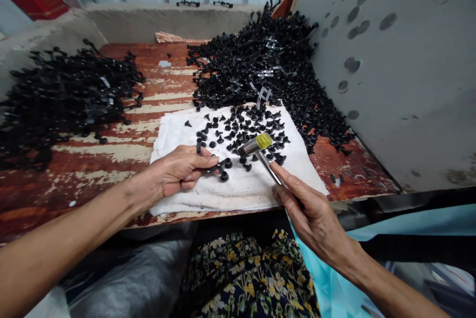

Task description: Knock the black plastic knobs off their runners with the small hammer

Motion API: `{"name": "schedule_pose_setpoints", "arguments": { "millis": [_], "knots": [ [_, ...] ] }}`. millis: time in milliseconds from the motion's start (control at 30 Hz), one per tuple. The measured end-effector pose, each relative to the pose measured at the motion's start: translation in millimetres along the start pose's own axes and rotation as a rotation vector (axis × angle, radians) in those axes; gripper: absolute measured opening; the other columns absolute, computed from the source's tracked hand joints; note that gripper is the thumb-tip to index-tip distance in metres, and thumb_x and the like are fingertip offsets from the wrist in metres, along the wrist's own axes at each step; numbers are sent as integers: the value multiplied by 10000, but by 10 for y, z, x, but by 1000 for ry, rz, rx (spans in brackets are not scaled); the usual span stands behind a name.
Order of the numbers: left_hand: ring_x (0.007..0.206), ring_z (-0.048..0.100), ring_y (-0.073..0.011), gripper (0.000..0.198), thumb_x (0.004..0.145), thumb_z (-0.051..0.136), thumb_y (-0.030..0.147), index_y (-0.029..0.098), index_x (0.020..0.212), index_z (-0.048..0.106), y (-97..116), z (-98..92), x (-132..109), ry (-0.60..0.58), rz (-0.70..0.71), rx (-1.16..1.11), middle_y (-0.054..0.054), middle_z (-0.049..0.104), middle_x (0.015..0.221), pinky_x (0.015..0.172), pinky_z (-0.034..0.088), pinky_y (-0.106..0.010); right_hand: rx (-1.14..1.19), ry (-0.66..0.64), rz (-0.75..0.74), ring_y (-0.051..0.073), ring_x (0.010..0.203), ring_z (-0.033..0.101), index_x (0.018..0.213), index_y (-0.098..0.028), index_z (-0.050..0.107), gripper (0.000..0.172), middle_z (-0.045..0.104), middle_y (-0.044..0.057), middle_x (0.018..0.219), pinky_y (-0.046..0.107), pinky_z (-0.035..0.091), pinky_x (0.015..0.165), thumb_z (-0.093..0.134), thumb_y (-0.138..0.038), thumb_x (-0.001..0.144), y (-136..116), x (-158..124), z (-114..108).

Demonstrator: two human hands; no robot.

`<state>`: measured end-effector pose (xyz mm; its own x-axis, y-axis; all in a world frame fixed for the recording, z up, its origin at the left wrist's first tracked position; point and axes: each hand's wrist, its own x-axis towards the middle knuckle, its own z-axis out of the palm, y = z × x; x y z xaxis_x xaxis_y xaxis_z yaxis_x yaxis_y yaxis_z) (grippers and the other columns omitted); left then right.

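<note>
My left hand pinches a black jointed bracket low over a white cloth. Round plugs stick out at the bracket's right end, and part of it is hidden by my fingers. In my right hand is a small mallet, held by its metal handle. One face of its head is yellow and the other dark. The head hovers up and to the right of the bracket, apart from it. Scattered over the cloth around both are many small black plugs.
A big pile of black parts rises behind the cloth, against a grey panel on the right. Another pile of black brackets lies at the left on the worn red-brown board. A low concrete ledge runs along the back.
</note>
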<state>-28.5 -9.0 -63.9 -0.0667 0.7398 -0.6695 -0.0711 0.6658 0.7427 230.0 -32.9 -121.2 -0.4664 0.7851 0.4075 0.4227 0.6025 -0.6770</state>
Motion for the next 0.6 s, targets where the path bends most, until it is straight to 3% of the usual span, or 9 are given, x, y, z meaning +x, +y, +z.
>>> {"name": "schedule_pose_setpoints", "arguments": {
  "millis": [267,400,500,600],
  "knots": [
    [286,204,9,180,828,636,83,157,723,510,-32,-12,23,22,27,51,-28,628,619,283,140,-114,-17,-7,-16,164,986,690,1454,-224,445,553,711,88,1078,278,584,843,456,-64,925,-27,23,-10],
    [287,188,-4,181,829,631,86,172,735,502,-22,23,11,63,55,79,7,582,545,286,128,-121,-57,-39,-33,157,838,678,1451,-204,438,544,690,79,953,264,583,750,430,-56,928,-14,22,-3],
    [292,185,-19,181,828,639,111,187,744,497,-21,22,19,69,80,105,49,505,471,287,125,-121,-117,-73,-72,144,682,611,1463,-198,408,550,629,49,830,254,558,631,403,-56,932,-28,44,-11],
    [310,188,-18,164,807,670,148,183,754,519,-23,2,28,52,96,142,42,522,482,292,136,-119,-168,-100,-115,124,606,541,1486,-213,357,574,565,23,799,245,525,579,383,-56,935,-76,98,-42]
  ]
}}
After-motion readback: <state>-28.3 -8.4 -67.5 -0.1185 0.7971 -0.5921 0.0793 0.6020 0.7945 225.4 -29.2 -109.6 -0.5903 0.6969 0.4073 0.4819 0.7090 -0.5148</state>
